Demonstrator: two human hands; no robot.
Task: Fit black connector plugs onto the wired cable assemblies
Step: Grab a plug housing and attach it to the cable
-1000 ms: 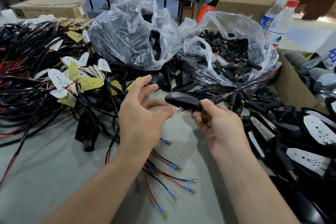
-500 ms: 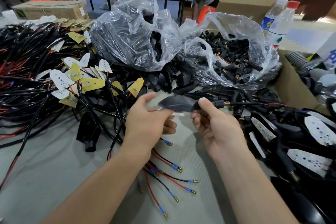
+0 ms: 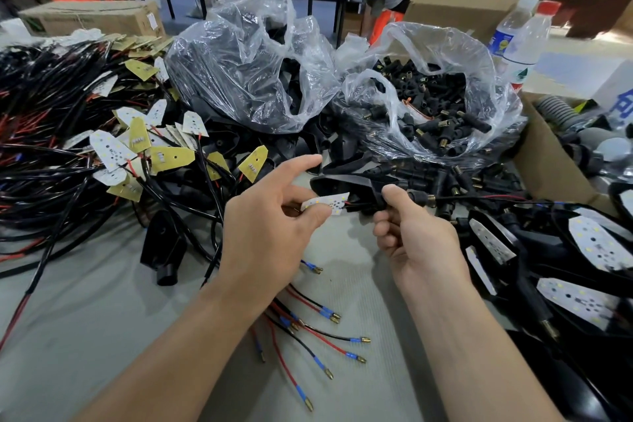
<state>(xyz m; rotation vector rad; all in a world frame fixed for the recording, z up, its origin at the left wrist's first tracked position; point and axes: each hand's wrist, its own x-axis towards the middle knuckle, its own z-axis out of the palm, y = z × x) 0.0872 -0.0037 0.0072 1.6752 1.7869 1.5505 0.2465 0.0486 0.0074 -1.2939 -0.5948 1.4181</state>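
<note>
Located one black connector plug (image 3: pixel 420 197) threaded on a thin wire (image 3: pixel 486 197), brass collar facing right, just beyond the right thumb and held above the grey table (image 3: pixel 85 319). Traced its long axis left to right, roughly in line with the neck of the black housing (image 3: pixel 342 181). Noted the white LED board (image 3: pixel 325 204) just below that housing, wired at its right end into the neck. Right hand (image 3: pixel 414 236): curled round the housing's neck, thumb on top, other fingers folded under. Left hand (image 3: pixel 270 226): pinching the LED board between thumb and middle fingers, index finger straight, pointing toward the bags. Judged the right hand nearer the plug, almost touching it. Expect either sliding the plug leftward along the wire or seating the board first; cannot tell which. Logged further out: clear bag of loose plugs (image 3: pixel 442 106) behind, crimped red and black leads (image 3: pixel 325 329) by the wrists, tangled cable pile (image 3: pixel 41 147) far left, finished units (image 3: pixel 589 243) right.
</note>
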